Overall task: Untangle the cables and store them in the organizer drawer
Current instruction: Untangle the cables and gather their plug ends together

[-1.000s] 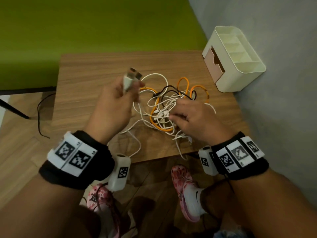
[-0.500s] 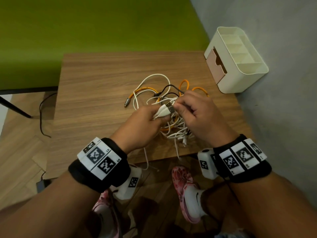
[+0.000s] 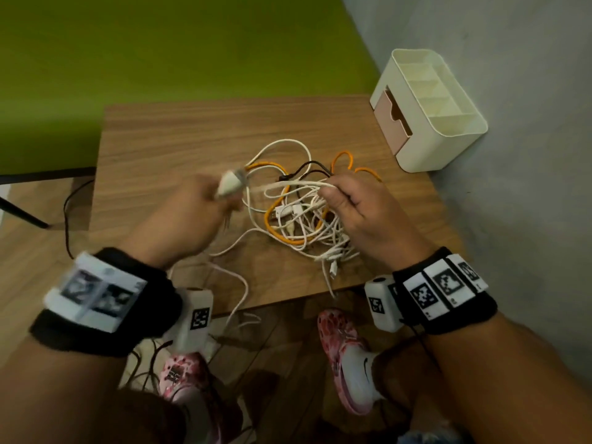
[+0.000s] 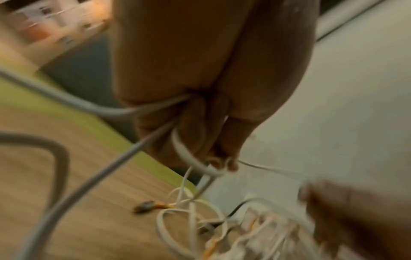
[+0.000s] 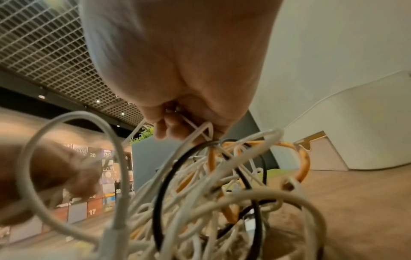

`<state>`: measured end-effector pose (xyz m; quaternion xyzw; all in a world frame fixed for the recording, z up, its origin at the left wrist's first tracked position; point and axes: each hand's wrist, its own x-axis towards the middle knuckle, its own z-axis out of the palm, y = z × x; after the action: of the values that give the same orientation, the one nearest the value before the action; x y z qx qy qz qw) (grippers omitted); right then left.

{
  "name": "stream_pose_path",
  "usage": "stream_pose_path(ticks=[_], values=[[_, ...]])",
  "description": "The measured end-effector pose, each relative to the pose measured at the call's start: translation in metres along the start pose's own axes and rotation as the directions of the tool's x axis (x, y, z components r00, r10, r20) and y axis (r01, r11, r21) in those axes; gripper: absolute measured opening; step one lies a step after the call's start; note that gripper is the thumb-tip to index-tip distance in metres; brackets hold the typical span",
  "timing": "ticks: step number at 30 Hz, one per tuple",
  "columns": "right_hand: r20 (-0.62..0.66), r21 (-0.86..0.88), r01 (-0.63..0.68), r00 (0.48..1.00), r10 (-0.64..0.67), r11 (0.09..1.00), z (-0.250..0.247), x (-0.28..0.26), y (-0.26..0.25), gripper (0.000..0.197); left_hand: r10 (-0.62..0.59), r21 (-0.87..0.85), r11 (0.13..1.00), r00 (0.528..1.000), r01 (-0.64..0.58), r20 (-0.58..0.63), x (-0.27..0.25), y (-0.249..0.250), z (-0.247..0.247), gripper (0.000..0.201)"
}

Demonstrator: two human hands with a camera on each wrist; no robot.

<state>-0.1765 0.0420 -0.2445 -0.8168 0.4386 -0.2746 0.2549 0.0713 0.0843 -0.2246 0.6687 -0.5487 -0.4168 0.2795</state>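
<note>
Left hand (image 3: 189, 216) curled round a white cable plug (image 3: 231, 184), which juts from the top of the fist; two white strands run out from between its fingers (image 4: 222, 154) in the wrist view. The hand is blurred. Right hand (image 3: 358, 213) pinches a few white strands (image 5: 200, 130) at the top of the cable tangle (image 3: 301, 213), fingers bent in over them.

The tangle, white with orange and black loops, lies on the wooden table (image 3: 166, 139), right of centre, under and beside the right hand. One white cable (image 3: 237, 283) trails over the near edge toward the floor. Cream organizer (image 3: 448, 149) at the table's far right corner against a grey wall; its pink drawer (image 3: 392, 120) faces the tangle. Green surface beyond the table; wood floor below.

Half a second ago the hands met over the tangle; now the left has drawn off leftward with the plug, while the right stays on the pile.
</note>
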Motion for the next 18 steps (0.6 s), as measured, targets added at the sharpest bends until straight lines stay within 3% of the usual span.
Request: stream_pose_path(ticks=[1,2,4,7,10,13,18], values=[[-0.033,0.003,0.028,0.999,-0.028,1.000,0.002,0.001,-0.002,0.019,0.005,0.254,0.967,1.000,-0.008,0.012,0.001,-0.005,0.006,0.017],[-0.038,-0.001,0.045,0.998,-0.045,0.999,0.004,0.001,-0.003,0.020,0.016,0.395,0.918,1.000,-0.024,0.023,0.000,-0.009,0.013,0.014],[0.022,-0.053,0.068,0.998,-0.067,0.996,0.009,0.002,-0.004,0.023,0.068,0.423,0.904,0.998,-0.056,-0.013,-0.003,-0.009,0.022,0.012],[0.141,-0.206,0.091,0.988,-0.062,0.974,0.017,0.000,0.001,0.024,0.204,0.273,0.949,0.965,-0.155,-0.162,-0.004,0.000,0.021,0.015],[0.123,-0.218,0.130,0.987,-0.105,0.967,0.021,-0.002,0.001,0.025,0.204,0.035,0.979,0.959,-0.202,-0.199,-0.003,0.009,0.024,0.022],[0.076,-0.169,0.166,0.985,-0.155,0.972,0.021,0.000,-0.005,0.025,0.149,-0.126,0.980,0.987,-0.156,-0.064,-0.007,0.015,0.039,0.026],[0.038,-0.133,0.162,0.987,-0.158,0.978,0.021,0.001,-0.003,0.024,0.129,-0.265,0.960,0.986,-0.096,0.108,-0.007,0.012,0.051,0.032]])
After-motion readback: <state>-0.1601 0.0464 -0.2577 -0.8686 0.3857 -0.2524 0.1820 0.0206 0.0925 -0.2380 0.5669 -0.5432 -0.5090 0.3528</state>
